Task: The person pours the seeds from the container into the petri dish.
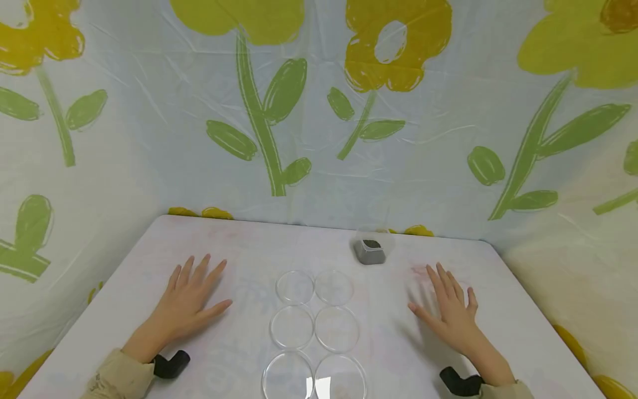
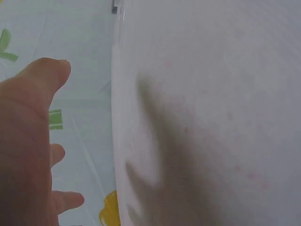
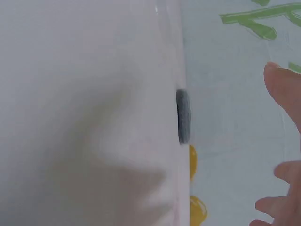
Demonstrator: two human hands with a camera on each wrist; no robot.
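Observation:
My left hand (image 1: 185, 302) is over the left part of the white table, fingers spread and thumb pointing inward, holding nothing. On the right side my right hand (image 1: 451, 313) is held above the tabletop with its fingers apart, its shadow beside it; nothing is in it either. Between the hands, several clear round dishes resembling petri dishes, among them a far-left dish (image 1: 295, 287) and a middle-right dish (image 1: 336, 329), stand in two columns of three. Behind them sits a small clear container (image 1: 370, 255) with dark contents, nearer to the right hand.
The white tabletop (image 1: 239, 244) has rounded far corners. A flower-printed cloth (image 1: 319, 183) hangs behind it and along both sides. Black curved pieces, a left one (image 1: 171, 364) and a right one (image 1: 461, 382), sit at the wrists by the sleeves.

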